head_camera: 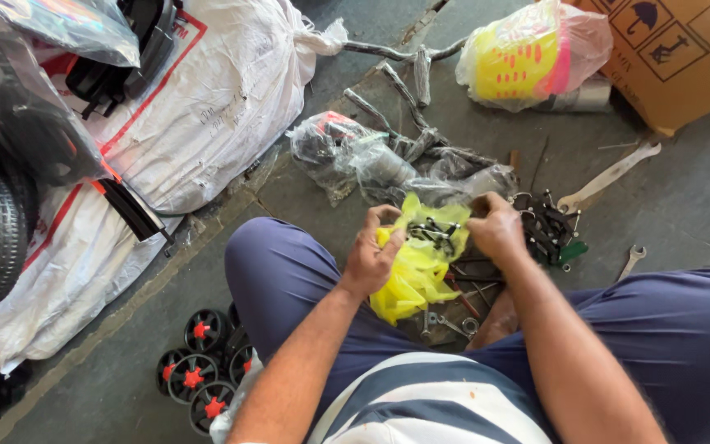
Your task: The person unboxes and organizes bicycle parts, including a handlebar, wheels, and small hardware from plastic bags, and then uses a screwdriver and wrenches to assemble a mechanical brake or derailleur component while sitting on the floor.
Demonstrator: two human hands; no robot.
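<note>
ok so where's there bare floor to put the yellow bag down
Bare concrete lies right of the small spanner, below the long spanner and cardboard box. Another strip runs between the white sack and the left knee. Ahead of both hands, holding the yellow bag, it is crowded with wrapped parts.

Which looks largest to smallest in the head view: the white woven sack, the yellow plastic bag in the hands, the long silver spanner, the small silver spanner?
1. White woven sack
2. Yellow plastic bag
3. Long silver spanner
4. Small silver spanner
</note>
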